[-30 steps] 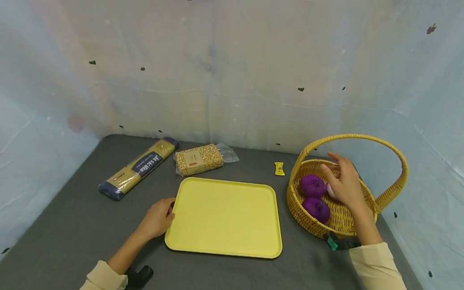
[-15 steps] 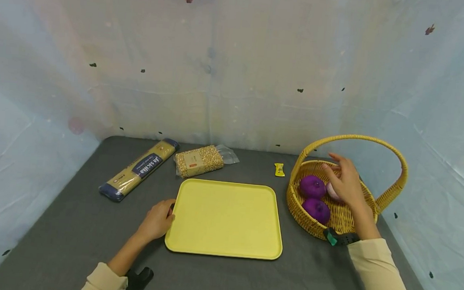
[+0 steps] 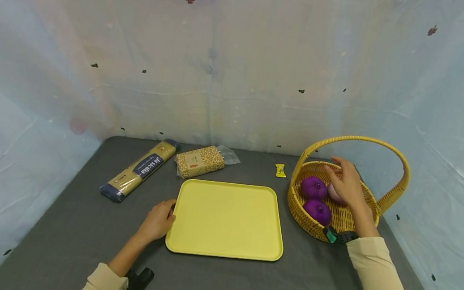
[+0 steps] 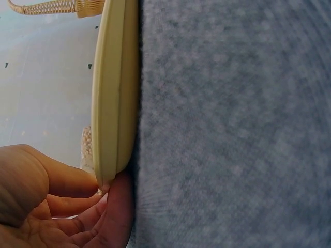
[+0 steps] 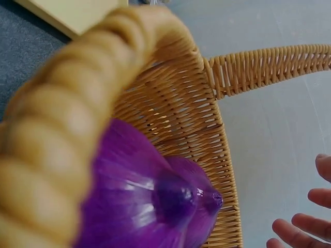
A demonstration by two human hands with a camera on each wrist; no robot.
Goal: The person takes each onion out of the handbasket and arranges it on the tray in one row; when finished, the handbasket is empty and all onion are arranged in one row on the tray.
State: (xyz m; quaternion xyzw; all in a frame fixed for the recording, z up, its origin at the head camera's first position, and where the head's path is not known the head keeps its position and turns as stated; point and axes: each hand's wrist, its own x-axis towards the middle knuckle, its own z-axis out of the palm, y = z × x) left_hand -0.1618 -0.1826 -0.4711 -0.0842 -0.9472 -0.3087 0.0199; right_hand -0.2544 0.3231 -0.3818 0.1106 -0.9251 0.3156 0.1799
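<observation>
My left hand (image 3: 158, 220) lies at the left edge of a flat yellow tray (image 3: 227, 219). In the left wrist view its fingers (image 4: 62, 201) pinch the rim of the tray (image 4: 111, 93) near a corner. My right hand (image 3: 344, 180) reaches into a wicker basket (image 3: 303, 217) with a tall handle. Its fingers are spread over a pale pink thing (image 3: 333, 193), mostly hidden; contact is unclear. Two purple onions (image 3: 313, 187) (image 3: 318, 211) lie just left of that hand. The right wrist view shows a purple onion (image 5: 155, 196), the basket wall (image 5: 176, 113) and straight fingertips (image 5: 305, 227) holding nothing.
A long spaghetti pack (image 3: 139, 169), a clear bag of grains (image 3: 199, 160) and a small yellow wrapper (image 3: 280, 170) lie behind the tray on the grey table. Pale plastic sheeting walls in the table on three sides. A black object (image 3: 139, 277) sits by my left sleeve.
My right hand has sunk slightly lower into the basket over the pink thing. The left hand and the tray have not moved.
</observation>
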